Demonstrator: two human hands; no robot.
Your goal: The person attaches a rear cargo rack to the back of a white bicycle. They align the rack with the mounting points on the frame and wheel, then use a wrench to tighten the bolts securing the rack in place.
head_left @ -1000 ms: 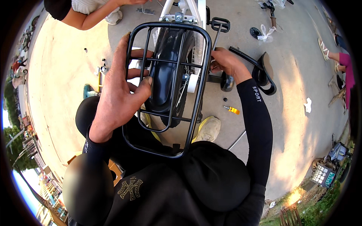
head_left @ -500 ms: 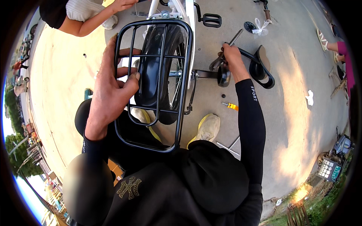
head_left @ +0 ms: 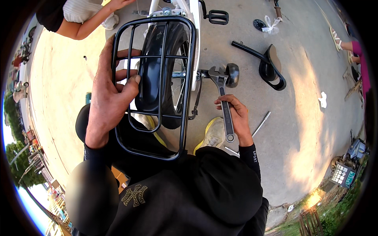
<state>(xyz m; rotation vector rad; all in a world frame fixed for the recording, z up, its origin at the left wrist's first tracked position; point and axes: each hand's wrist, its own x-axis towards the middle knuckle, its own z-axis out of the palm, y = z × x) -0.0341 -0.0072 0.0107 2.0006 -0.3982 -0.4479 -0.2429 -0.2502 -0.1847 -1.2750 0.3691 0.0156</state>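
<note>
My left hand [head_left: 112, 98] grips the left side of a black wire luggage rack [head_left: 162, 86], thumb and fingers closed around its bars. The rack stands over the rear wheel [head_left: 171, 118] and black mudguard [head_left: 151, 78] of a white bicycle [head_left: 193, 10]. In my right hand [head_left: 238, 114] is a steel adjustable wrench [head_left: 226, 112], held by its handle with the jaw pointing away from me. That jaw lies beside the small black training wheel [head_left: 232, 75] to the right of the rear wheel; whether they touch, I cannot tell.
A bicycle saddle on a post [head_left: 271, 69] lies on the concrete at the right, with a metal cross-shaped tool [head_left: 261, 124] nearer me. A pedal [head_left: 218, 17] juts from the bicycle. Another person's arm [head_left: 92, 25] reaches in at the far left. My shoes flank the wheel.
My right hand has come back toward me from near the saddle post, and the wrench now points away from me. The rack has shifted slightly left in view with my left hand.
</note>
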